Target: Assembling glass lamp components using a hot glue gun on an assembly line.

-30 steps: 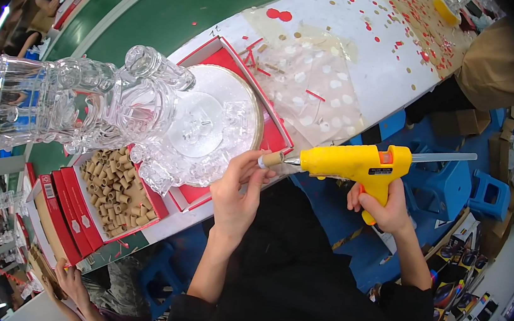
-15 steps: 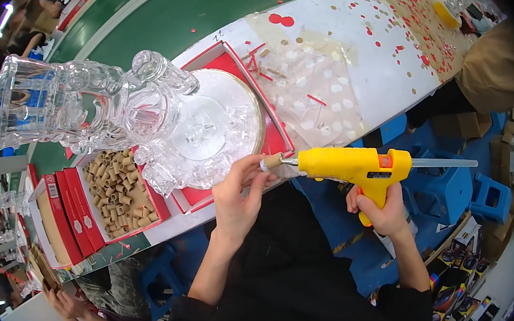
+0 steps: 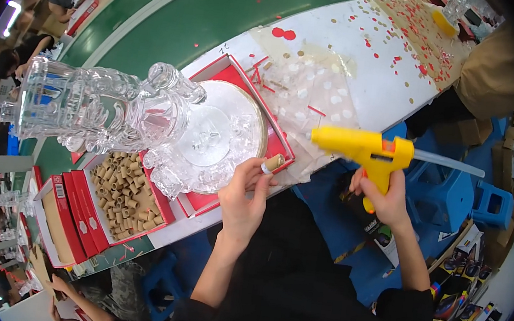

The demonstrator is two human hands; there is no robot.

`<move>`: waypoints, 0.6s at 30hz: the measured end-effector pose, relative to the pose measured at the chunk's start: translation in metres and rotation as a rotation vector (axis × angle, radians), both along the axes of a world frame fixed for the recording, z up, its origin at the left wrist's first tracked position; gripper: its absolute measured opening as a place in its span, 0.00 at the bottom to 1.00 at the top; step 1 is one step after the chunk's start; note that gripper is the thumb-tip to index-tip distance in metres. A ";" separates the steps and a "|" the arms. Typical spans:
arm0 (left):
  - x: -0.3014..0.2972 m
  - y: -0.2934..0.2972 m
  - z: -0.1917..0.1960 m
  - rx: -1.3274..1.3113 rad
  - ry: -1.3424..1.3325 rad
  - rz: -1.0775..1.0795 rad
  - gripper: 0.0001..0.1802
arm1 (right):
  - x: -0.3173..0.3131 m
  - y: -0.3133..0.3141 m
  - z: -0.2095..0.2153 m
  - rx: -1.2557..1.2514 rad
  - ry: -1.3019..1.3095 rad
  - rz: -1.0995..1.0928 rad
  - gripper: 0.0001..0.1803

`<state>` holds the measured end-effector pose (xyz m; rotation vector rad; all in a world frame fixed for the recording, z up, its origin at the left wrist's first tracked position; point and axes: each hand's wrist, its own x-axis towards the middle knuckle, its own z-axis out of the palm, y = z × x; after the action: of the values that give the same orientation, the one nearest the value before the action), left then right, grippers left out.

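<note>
Between the thumb and fingers of my left hand (image 3: 245, 198) is a short brown cardboard tube (image 3: 276, 162), with a pale band near my fingertips. My right hand (image 3: 387, 199) is wrapped round the handle of a yellow hot glue gun (image 3: 351, 144), and a long translucent glue stick (image 3: 453, 162) sticks out of its back. The gun's nozzle points left, apart from the tube. Left of my hands, a large clear glass-like ornament (image 3: 104, 108) lies tilted on its side, its round base (image 3: 206, 132) resting over a red box (image 3: 281, 141).
A box of loose cardboard tubes (image 3: 123, 190) stands at the left beside red cartons (image 3: 82, 220). Paper scraps and red confetti (image 3: 404, 41) litter the white tabletop (image 3: 341, 37). A green conveyor (image 3: 185, 13) runs behind. Blue stools (image 3: 443, 191) stand at right; other people sit at left.
The glue gun has lifted up and away from the tube, so its nozzle no longer meets it. My left hand keeps the tube. The whole view has shifted slightly.
</note>
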<state>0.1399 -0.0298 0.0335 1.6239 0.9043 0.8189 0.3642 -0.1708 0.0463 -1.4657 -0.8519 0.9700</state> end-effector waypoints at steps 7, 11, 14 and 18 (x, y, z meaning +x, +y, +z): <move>0.002 0.001 0.013 0.148 0.259 -0.025 0.12 | 0.052 0.083 -0.029 0.221 -0.015 -0.112 0.11; 0.012 0.006 0.023 0.246 0.390 -0.061 0.10 | 0.058 0.100 -0.045 0.155 0.129 -0.293 0.12; 0.021 0.010 0.034 0.296 0.613 -0.120 0.07 | 0.058 0.100 -0.043 0.143 0.147 -0.331 0.12; 0.028 0.014 0.038 0.350 0.761 -0.242 0.07 | 0.056 0.098 -0.045 0.166 0.118 -0.288 0.11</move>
<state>0.1674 -0.0156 0.0711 2.3681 1.0804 0.1688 0.4206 -0.0731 0.0013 -1.3311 -0.6003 0.7442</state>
